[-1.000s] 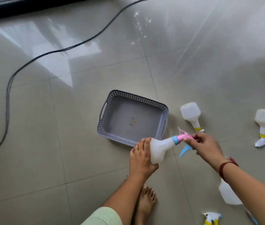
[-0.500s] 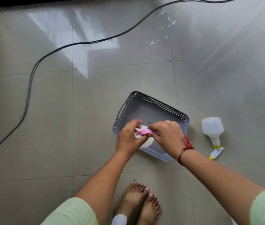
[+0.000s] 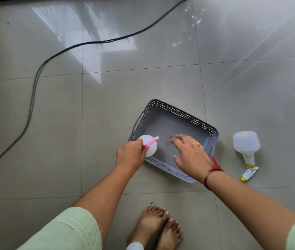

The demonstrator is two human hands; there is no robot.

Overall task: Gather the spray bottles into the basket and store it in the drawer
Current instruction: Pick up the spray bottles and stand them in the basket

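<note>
A grey perforated basket (image 3: 182, 115) sits on the tiled floor in front of my feet. My left hand (image 3: 131, 155) grips the pink trigger head of a white spray bottle (image 3: 151, 149), which stands upright in the basket's near-left corner. My right hand (image 3: 191, 154) hovers over the basket's inside, fingers spread, holding nothing. A second white spray bottle (image 3: 246, 143) with a yellow collar lies on the floor to the right of the basket. The top of a third white bottle (image 3: 135, 246) shows at the bottom edge by my feet.
A black cable (image 3: 34, 83) runs across the floor from the upper middle down the left side. My bare feet (image 3: 159, 226) stand just below the basket. A small speck of debris lies inside the basket near my right fingers.
My right hand has let go of the pink-headed bottle and opened over the basket. The left hand has shifted the bottle to the basket's left corner.
</note>
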